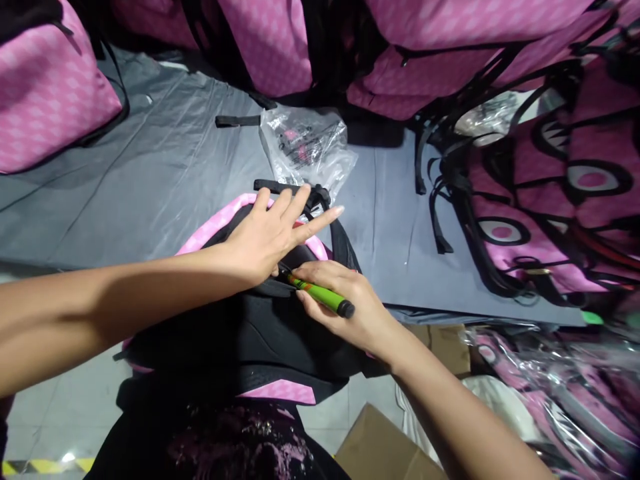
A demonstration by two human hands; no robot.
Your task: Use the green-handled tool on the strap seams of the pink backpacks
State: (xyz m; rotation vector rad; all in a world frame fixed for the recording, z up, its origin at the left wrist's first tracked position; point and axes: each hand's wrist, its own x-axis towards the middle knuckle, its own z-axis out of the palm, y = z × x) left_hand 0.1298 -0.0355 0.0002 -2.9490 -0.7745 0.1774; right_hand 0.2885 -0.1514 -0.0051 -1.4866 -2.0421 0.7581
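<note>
A black and pink backpack (215, 333) lies at the near edge of the table, partly overhanging it. My right hand (345, 293) grips a green marker (323, 294) with a black end, its other end pointing into the dark fabric of the bag. Resting on the bag's upper part, my left hand (273, 233) has its fingers spread, while its thumb is mostly hidden near the marker's tip. Just beyond the fingers lies a clear plastic bag (313, 147) with small dark and pink items inside. Black straps (345, 247) run beside the hands.
Pink backpacks (270, 47) line the far side of the grey-covered table (395, 247). More pink bags with eye patterns (535, 247) are piled at right. Below stand a cardboard box (380, 447) and plastic-wrapped pink bags (565, 400).
</note>
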